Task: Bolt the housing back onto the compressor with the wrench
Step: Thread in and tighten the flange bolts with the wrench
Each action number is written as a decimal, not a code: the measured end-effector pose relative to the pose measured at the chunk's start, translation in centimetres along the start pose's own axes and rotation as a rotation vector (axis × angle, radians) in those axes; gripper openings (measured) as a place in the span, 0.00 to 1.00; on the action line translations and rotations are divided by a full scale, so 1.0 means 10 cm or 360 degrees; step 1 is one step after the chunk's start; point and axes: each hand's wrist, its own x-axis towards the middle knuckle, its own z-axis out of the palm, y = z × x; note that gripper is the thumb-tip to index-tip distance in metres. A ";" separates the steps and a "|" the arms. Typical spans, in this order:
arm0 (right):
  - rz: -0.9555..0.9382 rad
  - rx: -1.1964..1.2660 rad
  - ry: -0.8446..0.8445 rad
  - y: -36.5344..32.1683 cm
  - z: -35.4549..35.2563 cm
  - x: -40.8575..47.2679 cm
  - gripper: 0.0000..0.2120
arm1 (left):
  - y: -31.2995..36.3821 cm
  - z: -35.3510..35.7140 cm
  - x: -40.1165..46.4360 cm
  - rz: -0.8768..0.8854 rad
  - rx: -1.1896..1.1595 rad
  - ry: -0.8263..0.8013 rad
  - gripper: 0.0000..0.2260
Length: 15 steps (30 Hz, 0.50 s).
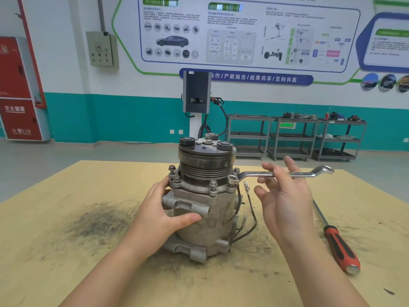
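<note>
While the compressor (205, 196) stood upright near the middle of the wooden desk (66, 262), it was steadied by the left hand (163, 209), whose fingers were wrapped around its left side and whose thumb was pressed against the front of the body. The housing (199, 187) was seated as a flanged collar just below the grooved pulley, and several bolts (213, 183) were seen standing up around its rim. A silver ring wrench (281, 173) was laid nearly level, its near ring fitted over a bolt at the right of the flange, its far end pointing right. The right hand (285, 196) was held against the wrench shaft with fingers spread and mostly straight; no closed grip on the tool was seen. Black wires (252, 209) were draped down the compressor's right side. A red-and-black-handled screwdriver (338, 247) was lying on the desk at the right, well apart. Dark grime was smeared across the desk at the left.
</note>
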 end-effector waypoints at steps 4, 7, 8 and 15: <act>-0.0605 -0.0314 -0.0122 0.05 0.04 -0.12 0.04 | -0.01 0.00 0.00 0.0002 -0.0005 -0.0013 0.43; -0.0952 -0.0381 -0.0219 0.12 0.04 -0.20 0.04 | -0.01 0.00 0.00 0.0004 0.0004 -0.0015 0.47; -0.1075 -0.0407 -0.0252 0.14 0.05 -0.22 0.05 | -0.01 0.00 0.00 0.0004 0.0009 -0.0016 0.46; -0.1639 -0.1077 -0.0682 0.31 0.06 -0.40 0.10 | -0.04 0.01 0.01 0.0045 0.0009 0.0000 0.38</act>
